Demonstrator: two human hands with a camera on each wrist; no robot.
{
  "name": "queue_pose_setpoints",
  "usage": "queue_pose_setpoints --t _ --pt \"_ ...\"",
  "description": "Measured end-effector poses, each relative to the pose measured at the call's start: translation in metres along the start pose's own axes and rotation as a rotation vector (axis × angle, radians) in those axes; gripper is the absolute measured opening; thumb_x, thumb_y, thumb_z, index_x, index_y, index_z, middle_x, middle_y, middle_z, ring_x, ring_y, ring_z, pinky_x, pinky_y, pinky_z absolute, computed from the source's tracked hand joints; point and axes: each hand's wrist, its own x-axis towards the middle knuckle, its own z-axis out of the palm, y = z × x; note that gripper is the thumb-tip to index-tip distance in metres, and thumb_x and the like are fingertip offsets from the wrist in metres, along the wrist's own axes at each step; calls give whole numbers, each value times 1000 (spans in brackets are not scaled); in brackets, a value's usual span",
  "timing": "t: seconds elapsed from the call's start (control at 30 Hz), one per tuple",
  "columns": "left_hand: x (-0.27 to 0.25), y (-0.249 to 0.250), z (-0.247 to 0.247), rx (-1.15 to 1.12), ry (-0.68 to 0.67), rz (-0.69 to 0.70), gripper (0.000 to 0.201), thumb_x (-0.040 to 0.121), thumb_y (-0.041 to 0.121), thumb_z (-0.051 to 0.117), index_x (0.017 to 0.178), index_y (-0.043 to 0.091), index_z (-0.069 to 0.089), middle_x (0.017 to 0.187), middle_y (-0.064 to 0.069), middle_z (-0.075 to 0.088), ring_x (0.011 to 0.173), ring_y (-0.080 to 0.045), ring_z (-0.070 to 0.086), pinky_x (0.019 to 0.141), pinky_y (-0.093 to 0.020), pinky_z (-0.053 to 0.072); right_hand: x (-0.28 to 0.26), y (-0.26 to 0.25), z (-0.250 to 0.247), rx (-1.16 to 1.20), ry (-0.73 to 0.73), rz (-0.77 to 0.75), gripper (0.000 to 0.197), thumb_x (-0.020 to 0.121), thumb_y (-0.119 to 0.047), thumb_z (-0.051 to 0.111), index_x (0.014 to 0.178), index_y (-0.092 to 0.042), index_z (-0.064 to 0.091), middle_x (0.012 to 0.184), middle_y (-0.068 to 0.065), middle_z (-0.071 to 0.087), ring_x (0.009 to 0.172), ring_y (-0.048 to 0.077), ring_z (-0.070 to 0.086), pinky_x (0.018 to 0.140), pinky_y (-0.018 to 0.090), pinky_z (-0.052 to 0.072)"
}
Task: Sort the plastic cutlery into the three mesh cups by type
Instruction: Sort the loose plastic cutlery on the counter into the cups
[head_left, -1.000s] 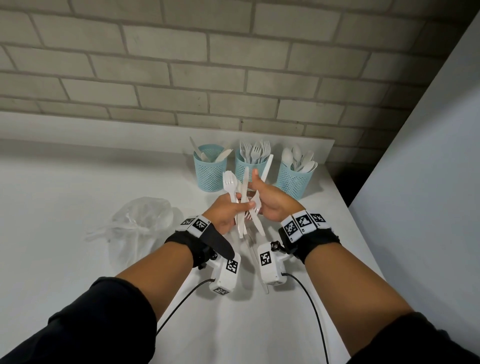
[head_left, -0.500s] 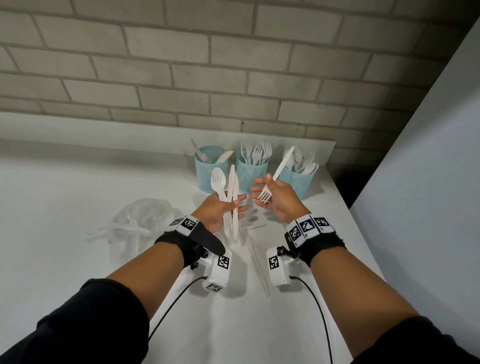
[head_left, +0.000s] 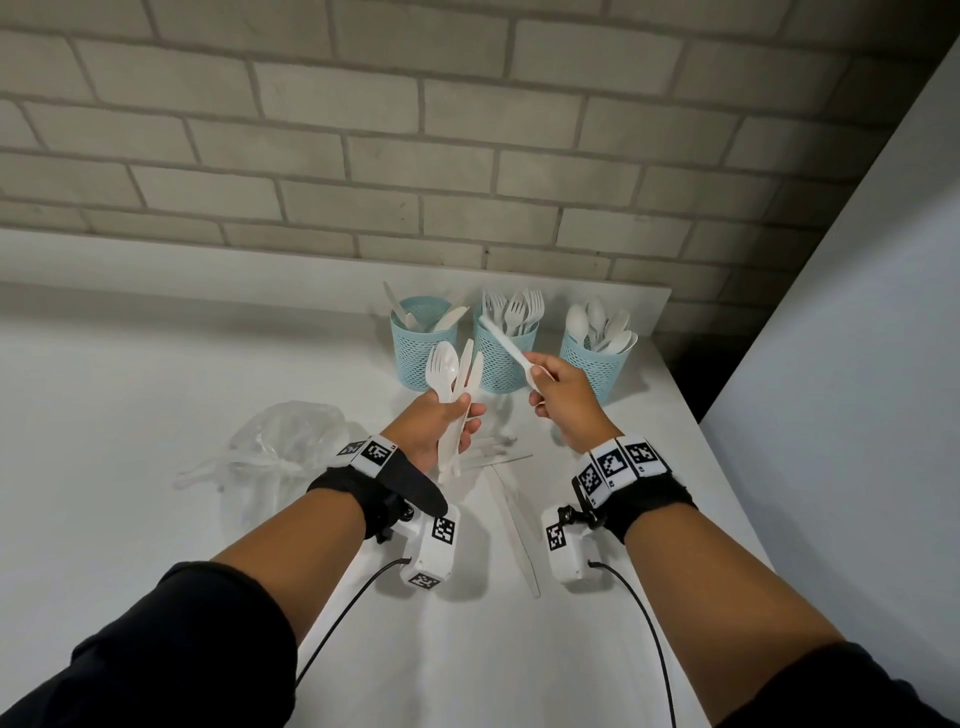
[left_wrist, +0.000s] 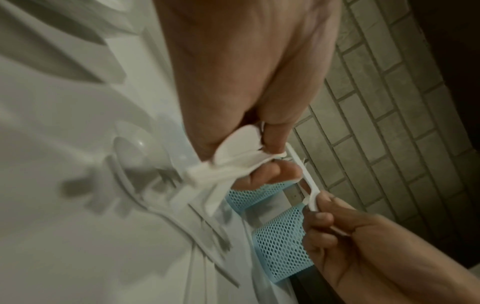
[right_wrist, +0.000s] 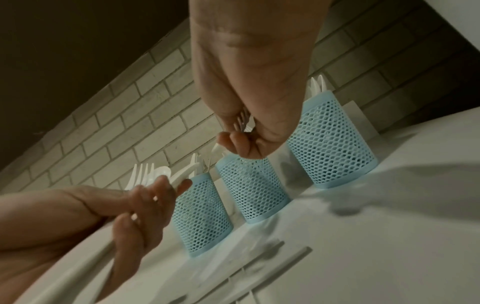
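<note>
The right hand (head_left: 563, 397) pinches a white fork (head_left: 511, 352) by its tine end, fingers curled round it; the handle points up and away, its tip over the rim of the fork cup (head_left: 503, 358). The left hand (head_left: 436, 428), just left of the fork cup and nearer the person, grips a bundle (head_left: 454, 387) of white cutlery upright in curled fingers: a spoon, a fork behind it and two knives stand out of the fist.

The fork cup stands in the middle of three blue mesh cups at the back of the white table (head_left: 156, 415). Left of it is the knife cup (head_left: 420, 340), right of it the spoon cup (head_left: 595, 361); each holds several pieces. In front of the fork cup, between the wrists, a few clear wrappers (head_left: 511, 512) lie flat. Well left of the fork cup lies a crumpled clear bag (head_left: 280, 457).
</note>
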Motion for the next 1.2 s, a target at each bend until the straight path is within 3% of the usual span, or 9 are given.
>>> queue_pose_setpoints --t 0.17,0.3,0.43,0.57,0.7,0.93,1.03,1.13,1.2 --pt "2 2 -1 -4 -2 -17 10 101 20 39 95 19 46 70 1 42 41 -3 36 39 -12 32 5 -4 -9 319 186 24 27 90 -6 58 116 -14 55 85 -1 60 66 9 54 56 19 42" --pt "1 4 -2 -58 -6 -66 18 101 35 37 99 21 47 67 2 41 40 -4 32 39 -13 28 8 -10 -19 600 284 89 5 91 -10 59 93 -14 62 75 -3 55 63 7 46 54 17 38" --pt "-3 5 -3 -71 -52 -78 10 102 22 37 100 19 46 66 1 42 41 -4 34 39 -13 30 7 -17 -25 680 297 105 15 98 -17 47 86 -18 57 75 0 53 67 10 48 63 23 41" --pt "-6 5 -7 7 -58 -27 12 100 5 39 105 11 46 78 -2 51 52 -7 44 45 -14 42 3 -18 -23 792 256 113 17 101 -19 36 89 -21 48 72 4 54 59 12 51 53 22 43" --pt "-8 2 -11 68 -90 -9 36 96 -5 40 129 10 41 91 -6 59 59 -7 56 55 -17 51 1 -14 -13 578 140 140 8 100 -18 42 106 -21 46 67 3 48 39 4 35 35 14 26" --pt "-11 0 -3 75 -183 -45 39 94 -6 43 124 18 49 92 -2 69 62 -7 65 56 -19 53 -14 -20 19 305 -225 74 13 87 -8 64 97 -13 59 74 4 65 50 4 47 44 14 39" --pt "-12 0 -3 56 -198 -46 29 93 -4 47 114 15 54 93 -3 72 63 -9 67 54 -19 53 -17 -24 28 169 -238 24 18 82 -12 71 95 -17 60 74 -3 65 55 1 58 50 17 48" --pt "-12 -2 0 51 -154 -14 32 93 -4 49 122 8 50 98 -10 65 63 -9 68 51 -19 53 -15 -21 38 66 -200 -12 23 77 -21 76 91 -20 59 85 1 67 73 14 65 58 25 52" --pt "-11 -4 3 38 -128 8 37 92 -7 49 126 5 48 92 -9 64 62 -9 68 55 -19 55 -16 -20 44 -34 -156 -67 22 74 -25 78 80 -22 57 78 1 65 72 17 64 62 29 52"
